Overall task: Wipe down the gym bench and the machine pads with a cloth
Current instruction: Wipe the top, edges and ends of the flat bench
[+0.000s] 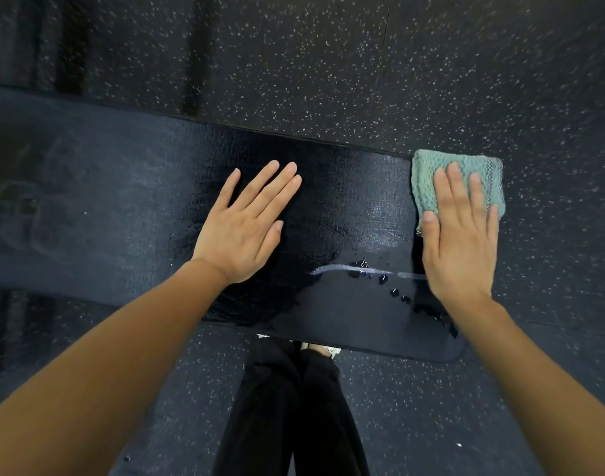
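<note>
Right hand (460, 235) lay flat, fingers straight, pressing the green cloth (431, 180) on the bench (139, 207) at its right end; left hand (246, 221) open, braced mid-pad. The bench ran long leftward, unwiped stretch nearer the left hand, droplets (383, 278) just beside the right

My right hand (460, 235) presses the green cloth (428, 182) flat at the right end of the bench (122, 201). My left hand (246, 223) lies flat mid-frame on the wet pad, droplets (380, 274) between them lower right.
</note>
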Available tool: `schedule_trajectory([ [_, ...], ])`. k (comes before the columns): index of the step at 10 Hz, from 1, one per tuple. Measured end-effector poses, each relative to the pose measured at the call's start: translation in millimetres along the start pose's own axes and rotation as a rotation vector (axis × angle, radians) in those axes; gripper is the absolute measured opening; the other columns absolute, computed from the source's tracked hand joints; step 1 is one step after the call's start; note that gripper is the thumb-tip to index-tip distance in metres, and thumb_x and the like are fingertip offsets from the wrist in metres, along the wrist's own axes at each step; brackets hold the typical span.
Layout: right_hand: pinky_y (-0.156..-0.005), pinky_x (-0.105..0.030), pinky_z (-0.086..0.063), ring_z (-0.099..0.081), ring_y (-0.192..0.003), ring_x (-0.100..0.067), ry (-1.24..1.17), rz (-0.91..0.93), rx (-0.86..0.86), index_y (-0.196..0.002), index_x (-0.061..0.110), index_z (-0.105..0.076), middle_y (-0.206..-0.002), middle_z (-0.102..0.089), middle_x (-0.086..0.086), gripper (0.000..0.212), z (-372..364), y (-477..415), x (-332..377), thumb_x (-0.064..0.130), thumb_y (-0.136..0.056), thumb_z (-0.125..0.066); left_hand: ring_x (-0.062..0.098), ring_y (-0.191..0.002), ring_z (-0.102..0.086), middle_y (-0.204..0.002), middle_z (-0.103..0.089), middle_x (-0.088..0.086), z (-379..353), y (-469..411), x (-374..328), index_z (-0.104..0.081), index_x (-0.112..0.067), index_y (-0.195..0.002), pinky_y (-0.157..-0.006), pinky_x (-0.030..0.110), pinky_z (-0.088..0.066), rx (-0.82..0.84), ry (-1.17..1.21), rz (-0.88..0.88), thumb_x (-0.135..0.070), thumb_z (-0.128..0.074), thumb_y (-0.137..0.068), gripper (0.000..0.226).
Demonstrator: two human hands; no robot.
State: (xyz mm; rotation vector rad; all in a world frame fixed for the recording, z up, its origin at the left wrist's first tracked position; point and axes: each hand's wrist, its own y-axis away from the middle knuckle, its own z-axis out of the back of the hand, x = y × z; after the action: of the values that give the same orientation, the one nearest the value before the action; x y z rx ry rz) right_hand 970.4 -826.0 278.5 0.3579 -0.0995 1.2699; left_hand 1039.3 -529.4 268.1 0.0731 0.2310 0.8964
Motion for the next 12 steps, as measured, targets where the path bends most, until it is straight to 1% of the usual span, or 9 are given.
schedule_trajectory([
  [2, -0.122, -0.05, 0.003, 0.001, -0.153, -0.022, -0.08, -0.173, -0.103, -0.159, 0.023, -0.015, -0.166, -0.009, 0.007, 0.056, -18, 0, 43, 0.036, -0.104, -0.016, 0.018, -0.154, -0.007, -0.167, -0.01, -0.002, 0, 0, 0, -0.015, -0.017, -0.16, -0.124, 0.051, -0.01, -0.01, 0.014, -0.003, -0.029, -0.021, -0.102, 0.059],
  [3, -0.122, -0.051, 0.003, 0.001, -0.154, -0.023, -0.081, -0.171, -0.113, -0.159, 0.022, -0.015, -0.166, -0.01, 0.007, 0.056, -26, 1, 63, 0.036, -0.104, -0.016, 0.018, -0.154, -0.007, -0.167, -0.009, -0.002, 1, 0, 0, -0.015, -0.017, -0.16, -0.123, 0.051, -0.01, -0.009, 0.015, -0.004, -0.029, -0.021, -0.102, 0.059],
  [4, -0.122, -0.051, 0.002, 0.0, -0.154, -0.022, -0.073, -0.081, -0.086, -0.159, 0.023, -0.015, -0.166, -0.01, 0.007, 0.056, -31, 3, 86, 0.034, -0.104, -0.018, 0.017, -0.154, -0.007, -0.167, -0.01, -0.002, 1, 0, 0, -0.014, -0.017, -0.16, -0.124, 0.05, -0.008, -0.014, 0.015, -0.002, -0.029, -0.021, -0.102, 0.06],
  [5, -0.122, -0.048, -0.001, -0.004, -0.153, -0.021, -0.025, 0.074, -0.052, -0.158, 0.024, -0.017, -0.165, -0.014, 0.008, 0.055, -37, 8, 102, 0.033, -0.104, -0.019, 0.017, -0.154, -0.008, -0.167, -0.01, -0.002, 1, 0, -1, -0.015, -0.017, -0.16, -0.124, 0.049, -0.008, -0.017, 0.013, -0.001, -0.029, -0.021, -0.102, 0.059],
  [7, -0.123, -0.038, -0.003, -0.005, -0.153, -0.013, 0.023, 0.28, 0.036, -0.158, 0.026, -0.019, -0.165, -0.014, 0.011, 0.054, -22, 2, 56, 0.035, -0.105, -0.021, 0.017, -0.154, -0.007, -0.167, -0.01, -0.002, 1, -1, 0, -0.015, -0.017, -0.16, -0.124, 0.049, -0.008, -0.011, 0.015, 0.01, -0.028, -0.021, -0.101, 0.06],
  [8, -0.123, -0.038, -0.002, -0.001, -0.153, -0.011, 0.024, 0.213, 0.039, -0.158, 0.029, -0.014, -0.164, -0.008, 0.014, 0.054, -11, 3, 24, 0.036, -0.105, -0.021, 0.017, -0.154, -0.007, -0.167, -0.01, -0.002, 1, -1, -1, -0.015, -0.017, -0.16, -0.124, 0.048, -0.006, -0.014, 0.012, 0.013, -0.028, -0.022, -0.101, 0.06],
  [10, -0.124, -0.049, -0.009, -0.002, -0.153, -0.015, -0.029, 0.021, -0.028, -0.159, 0.023, -0.016, -0.166, -0.012, 0.007, 0.055, 3, 9, -20, 0.033, -0.105, -0.021, 0.017, -0.154, -0.006, -0.167, -0.011, -0.002, 1, -1, -1, -0.015, -0.018, -0.16, -0.124, 0.047, -0.005, -0.018, 0.015, 0.012, -0.028, -0.023, -0.101, 0.06],
  [11, -0.124, -0.048, -0.003, -0.002, -0.153, -0.021, -0.079, -0.1, -0.088, -0.159, 0.02, -0.017, -0.166, -0.012, 0.004, 0.055, -6, 7, -3, 0.032, -0.105, -0.021, 0.016, -0.154, -0.006, -0.167, -0.011, -0.002, 0, 0, -1, -0.015, -0.018, -0.16, -0.124, 0.047, -0.005, -0.024, 0.015, 0.01, -0.027, -0.024, -0.101, 0.06],
  [12, -0.123, -0.048, -0.002, -0.002, -0.153, -0.024, -0.096, -0.184, -0.137, -0.158, 0.019, -0.016, -0.166, -0.011, 0.004, 0.057, -15, 7, 23, 0.034, -0.103, -0.018, 0.017, -0.154, -0.007, -0.167, -0.011, -0.003, 0, -1, -1, -0.016, -0.018, -0.16, -0.124, 0.049, -0.007, -0.03, 0.024, 0.01, -0.027, -0.024, -0.101, 0.06],
])
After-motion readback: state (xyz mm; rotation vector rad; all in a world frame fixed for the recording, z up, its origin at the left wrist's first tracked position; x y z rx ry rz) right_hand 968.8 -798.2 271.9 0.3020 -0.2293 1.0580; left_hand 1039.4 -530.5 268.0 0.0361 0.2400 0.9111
